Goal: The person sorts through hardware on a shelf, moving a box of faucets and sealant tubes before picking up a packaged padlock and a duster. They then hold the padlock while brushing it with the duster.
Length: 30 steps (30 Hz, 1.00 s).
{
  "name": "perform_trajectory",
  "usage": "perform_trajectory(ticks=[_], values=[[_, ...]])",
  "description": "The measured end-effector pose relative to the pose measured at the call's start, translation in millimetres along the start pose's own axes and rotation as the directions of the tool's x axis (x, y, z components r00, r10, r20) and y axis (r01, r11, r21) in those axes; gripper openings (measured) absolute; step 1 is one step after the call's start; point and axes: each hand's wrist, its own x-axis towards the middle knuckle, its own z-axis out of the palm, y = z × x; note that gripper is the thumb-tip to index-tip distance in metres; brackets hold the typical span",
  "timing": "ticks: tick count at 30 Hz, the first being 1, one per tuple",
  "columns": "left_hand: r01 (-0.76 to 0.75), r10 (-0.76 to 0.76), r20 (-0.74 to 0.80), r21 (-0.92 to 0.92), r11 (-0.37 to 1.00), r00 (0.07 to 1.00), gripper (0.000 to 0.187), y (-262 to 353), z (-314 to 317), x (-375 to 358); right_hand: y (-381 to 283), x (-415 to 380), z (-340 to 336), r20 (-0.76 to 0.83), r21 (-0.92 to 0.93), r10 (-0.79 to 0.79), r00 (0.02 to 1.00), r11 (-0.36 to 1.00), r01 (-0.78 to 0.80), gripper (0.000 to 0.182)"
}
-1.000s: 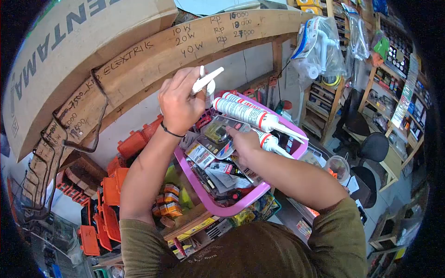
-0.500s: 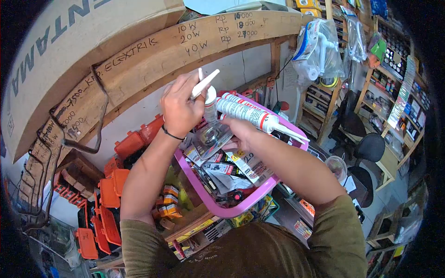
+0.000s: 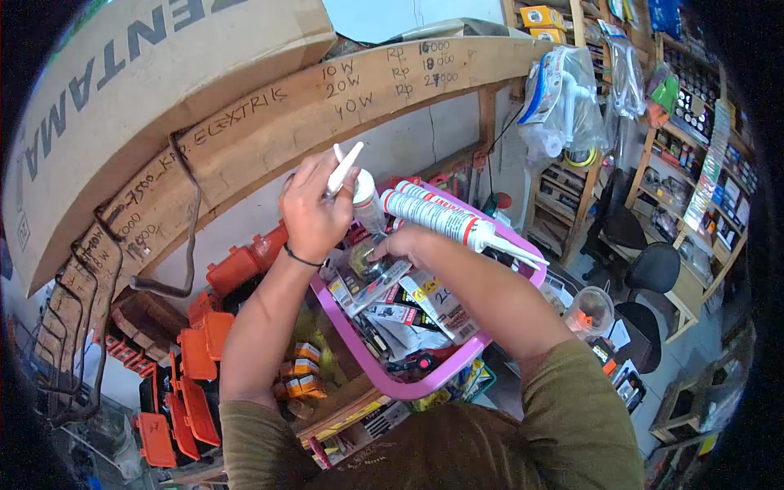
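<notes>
My left hand (image 3: 314,208) is closed around white pointed nozzles (image 3: 346,167), above the far left side of a pink basket (image 3: 392,385). Beside it stands a white tube (image 3: 367,200). My right hand (image 3: 400,245) reaches into the basket, its fingers at a clear blister pack (image 3: 377,273); the fingertips are partly hidden. White sealant tubes (image 3: 433,214) with red bands lie across the basket's far right side, over my right wrist. Packets and cards (image 3: 437,306) fill the basket below my hands.
A wooden beam (image 3: 286,98) with handwriting and bent metal hooks (image 3: 192,212) crosses the far side. Orange cases (image 3: 192,412) stand at left. Bagged white pipe parts (image 3: 567,106) hang at right, near shelves and black chairs (image 3: 653,261).
My left hand has shifted slightly left and down with the nozzles. My right hand has moved left and turned over the blister pack, which now sits more tilted. The camera view has shifted a little.
</notes>
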Motion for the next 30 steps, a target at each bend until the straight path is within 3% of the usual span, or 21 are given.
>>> perform_trajectory(ticks=[5, 7, 9, 11, 15, 17, 19, 21, 25, 28, 30], values=[[0.057, -0.057, -0.003, 0.018, 0.998, 0.998, 0.015, -3.0, -4.6, -0.2, -1.3, 2.6, 7.1, -0.114, 0.122, -0.034, 0.993, 0.991, 0.048, 0.041], [0.062, -0.062, 0.003, 0.031, 0.998, 0.998, 0.015, -2.3, -6.6, -1.5, 2.5, 4.3, 6.0, -0.266, -0.028, -0.139, 0.954, 0.99, 0.137, 0.045], [0.015, -0.014, -0.031, 0.019, 1.0, 0.999, 0.014, -2.5, -6.6, 0.5, -19.3, -56.8, 3.2, -0.272, 0.002, -0.17, 0.947, 0.984, 0.177, 0.049], [0.016, -0.015, -0.027, 0.018, 1.0, 1.0, 0.014, -6.5, -6.6, -0.8, -19.1, -75.1, -5.8, -0.167, 0.177, -0.136, 0.977, 0.97, 0.165, 0.05], [0.037, -0.036, 0.02, -0.004, 0.999, 0.999, 0.015, -3.9, -5.0, -2.6, -22.0, -133.3, -8.6, -0.297, 0.049, -0.067, 0.952, 0.995, 0.086, 0.041], [0.02, -0.02, -0.001, -0.01, 1.0, 1.0, 0.014, -7.0, -0.5, -8.7, 1.7, -150.8, -15.2, -0.222, 0.207, -0.237, 0.946, 0.937, 0.283, 0.042], [0.012, -0.013, 0.048, 0.017, 1.0, 0.999, 0.014, -8.2, -0.1, -13.8, 1.4, -177.6, -19.2, -0.256, 0.028, -0.292, 0.921, 0.95, 0.309, 0.047], [0.002, -0.004, 0.06, 0.037, 0.999, 0.998, 0.014, -7.5, 1.3, -19.1, 8.8, -192.1, -23.9, -0.14, 0.267, -0.28, 0.95, 0.913, 0.309, 0.048], [-0.001, 0.0, 0.066, 0.024, 1.0, 0.998, 0.013, -6.0, 2.5, -21.6, 22.3, -214.1, -33.9, -0.14, 0.256, -0.372, 0.917, 0.882, 0.397, 0.046], [-0.033, 0.031, 0.067, 0.036, 0.999, 0.997, 0.017, -6.1, 3.9, -23.7, 29.3, -228.9, -38.5, -0.126, 0.495, -0.359, 0.925, 0.785, 0.372, 0.046], [-0.04, 0.037, 0.062, 0.045, 0.998, 0.997, 0.023, -6.8, 4.9, -24.8, 38.6, -229.0, -42.9, -0.145, 0.506, -0.392, 0.909, 0.76, 0.408, 0.046]])
